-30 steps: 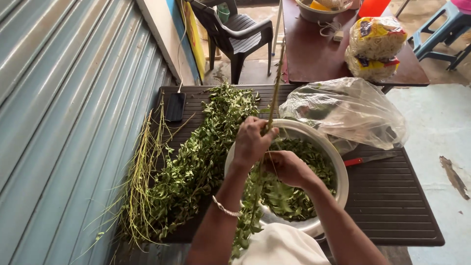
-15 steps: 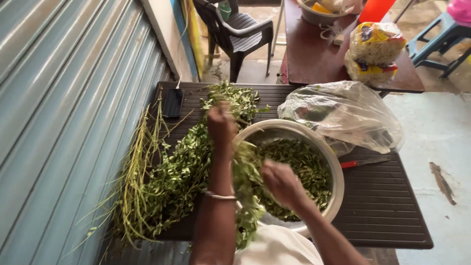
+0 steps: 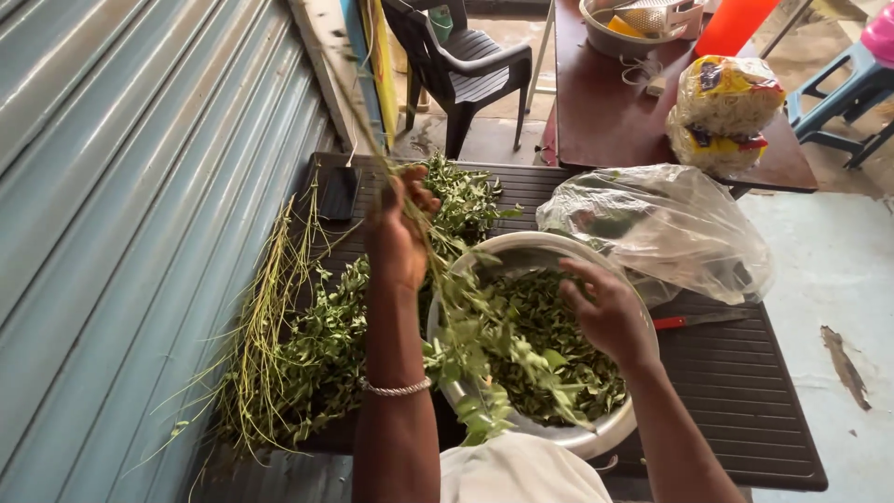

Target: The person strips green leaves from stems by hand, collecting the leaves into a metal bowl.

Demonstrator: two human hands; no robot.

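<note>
In the head view the left hand [image 3: 399, 233] has its fingers closed around the bare upper part of a thin leafy sprig [image 3: 470, 321], held slanting over the near-left rim of the metal bowl [image 3: 610, 428] of picked leaves on the dark counter [image 3: 745, 373]. The right hand [image 3: 605, 312] hovers over the bowl, fingers loosely open and empty. The sprig looks light and limp, its leaves easily torn, so the bare stalk is probably the firmest place to hold it.
</note>
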